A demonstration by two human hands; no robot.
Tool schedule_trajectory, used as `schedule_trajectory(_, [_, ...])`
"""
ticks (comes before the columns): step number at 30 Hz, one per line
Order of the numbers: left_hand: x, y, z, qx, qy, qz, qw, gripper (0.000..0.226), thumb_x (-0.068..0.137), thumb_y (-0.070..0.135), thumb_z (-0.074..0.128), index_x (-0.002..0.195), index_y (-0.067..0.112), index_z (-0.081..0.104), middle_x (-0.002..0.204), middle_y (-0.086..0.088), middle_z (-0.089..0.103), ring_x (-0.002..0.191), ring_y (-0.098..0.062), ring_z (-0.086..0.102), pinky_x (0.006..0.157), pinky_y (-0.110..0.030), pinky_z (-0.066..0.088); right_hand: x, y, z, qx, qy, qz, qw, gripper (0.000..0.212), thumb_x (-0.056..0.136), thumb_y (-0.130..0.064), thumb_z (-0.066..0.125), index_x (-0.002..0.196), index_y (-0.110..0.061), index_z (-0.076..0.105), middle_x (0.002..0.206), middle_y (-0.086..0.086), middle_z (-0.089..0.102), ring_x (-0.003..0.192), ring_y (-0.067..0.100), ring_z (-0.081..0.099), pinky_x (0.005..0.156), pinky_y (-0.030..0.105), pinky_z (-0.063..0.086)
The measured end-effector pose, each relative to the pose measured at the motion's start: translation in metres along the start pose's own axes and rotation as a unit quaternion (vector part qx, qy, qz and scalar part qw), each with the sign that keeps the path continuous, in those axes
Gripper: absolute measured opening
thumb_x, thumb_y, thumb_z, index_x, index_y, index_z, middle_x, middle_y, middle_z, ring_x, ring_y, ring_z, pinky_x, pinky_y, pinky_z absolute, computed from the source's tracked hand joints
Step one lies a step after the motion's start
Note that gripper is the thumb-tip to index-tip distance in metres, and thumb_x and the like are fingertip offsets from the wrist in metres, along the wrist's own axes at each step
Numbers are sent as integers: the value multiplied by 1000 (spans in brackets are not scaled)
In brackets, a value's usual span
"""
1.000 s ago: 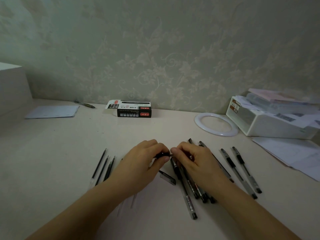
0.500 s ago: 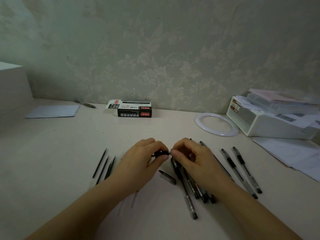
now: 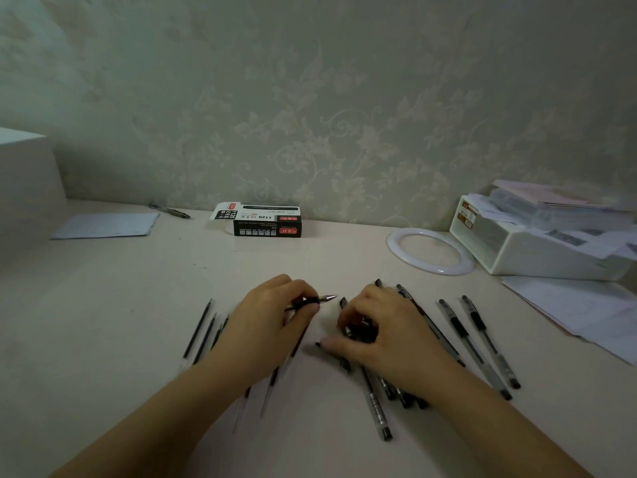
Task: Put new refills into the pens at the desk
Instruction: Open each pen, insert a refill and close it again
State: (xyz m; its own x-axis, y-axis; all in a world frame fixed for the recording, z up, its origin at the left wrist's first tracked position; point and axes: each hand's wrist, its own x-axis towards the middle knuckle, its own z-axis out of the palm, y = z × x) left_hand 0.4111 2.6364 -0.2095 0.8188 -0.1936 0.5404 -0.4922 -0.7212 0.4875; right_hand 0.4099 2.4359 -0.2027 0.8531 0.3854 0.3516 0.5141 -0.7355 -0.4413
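Observation:
My left hand (image 3: 265,326) grips a black pen (image 3: 325,299) near its front, metal tip pointing right. My right hand (image 3: 389,332) is apart from it, lower on the desk, fingers curled over a bunch of pens (image 3: 375,405). Its thumb lies on a loose pen cap (image 3: 344,365); whether it grips the cap is unclear. Thin dark refills (image 3: 198,327) lie left of my left hand, and others (image 3: 275,381) partly under that wrist. Two more pens (image 3: 462,334) lie to the right.
A black refill box (image 3: 267,220) stands by the wall. A white ring (image 3: 431,250), a white tray of papers (image 3: 537,243) and loose sheets (image 3: 579,305) fill the right side. A sheet (image 3: 103,225) and a pen (image 3: 170,211) lie at the back left.
My hands were together on the pen's tip; now they have parted. The right hand has dropped down to the cap on the desk. The left hand keeps the pen.

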Motion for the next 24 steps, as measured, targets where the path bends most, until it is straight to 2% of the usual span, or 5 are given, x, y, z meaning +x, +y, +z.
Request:
schedule_trajectory(4, [-1,-3,1,10,-14,0,1000,12,91,32,59,99,29,68,82,16,54,77,-3,54,68,-22,47,-3,-6,5,-52,-67,-58,995,25,84,-57,63,93,-35,65,93,-21,44,92,3,38,88,29,36])
schedule_trajectory(9, [0,-4,0,13,-24,-4,1000,10,91,30,60,98,31,66,83,16,54,79,-2,53,71,-22,47,0,-3,-1,68,49,13,996,3,93,-29,64,95,-28,64,88,-18,65,87,0,59,77,18,48])
schedule_trajectory(13, [0,-1,-1,0,-33,7,999,9,90,30,62,98,31,67,83,17,54,81,-2,53,70,-16,44,1,3,-6,172,123,71,975,10,85,-19,75,91,-27,74,83,-14,71,81,4,67,74,16,52])
schedule_trajectory(19, [-1,5,-1,-6,-57,31,998,11,89,33,63,100,31,67,86,18,55,82,3,50,69,-11,39,0,-1,-2,206,55,30,977,19,83,-16,76,98,-27,78,86,-15,69,85,5,64,77,14,49])
schedule_trajectory(24, [-1,5,-1,-31,-57,14,998,10,86,36,66,90,32,59,83,21,59,82,2,53,66,-11,41,-1,-1,-2,267,45,67,960,16,80,-20,79,91,-29,72,85,-10,72,79,7,69,74,18,55])
